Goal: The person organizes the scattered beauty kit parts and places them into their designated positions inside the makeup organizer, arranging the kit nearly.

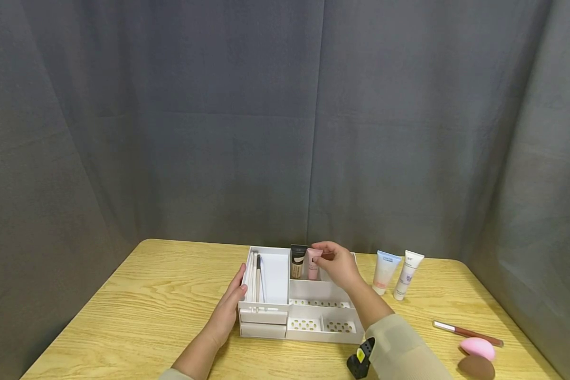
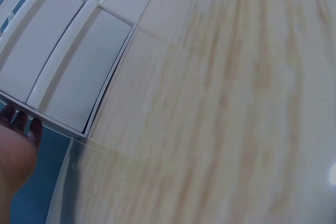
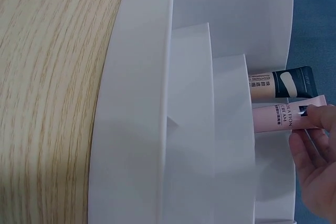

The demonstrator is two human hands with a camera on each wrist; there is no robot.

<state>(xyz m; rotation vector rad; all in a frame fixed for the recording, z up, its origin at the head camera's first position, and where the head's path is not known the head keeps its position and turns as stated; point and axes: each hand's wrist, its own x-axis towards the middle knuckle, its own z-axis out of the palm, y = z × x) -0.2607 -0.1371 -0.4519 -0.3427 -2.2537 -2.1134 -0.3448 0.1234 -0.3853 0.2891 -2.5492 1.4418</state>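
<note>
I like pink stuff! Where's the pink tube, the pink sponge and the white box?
pink tube (image 1: 313, 264), head view, its middle.
pink sponge (image 1: 477, 348), head view, its top.
white box (image 1: 264, 316), head view, its front drawer.

Light wooden table (image 1: 138, 311) against a grey curtain

A white organizer (image 1: 313, 316) stands near the table's middle, resting directly on the wood. To its right two white tubes (image 1: 398, 273) stand upright, side by side, near the back edge. Further right, toward the front corner, a slim reddish-brown stick with a pale end (image 1: 467, 333) lies flat, and just in front of it sit a pink sponge (image 1: 477, 348) and a brown sponge (image 1: 476, 367), close together.
</note>
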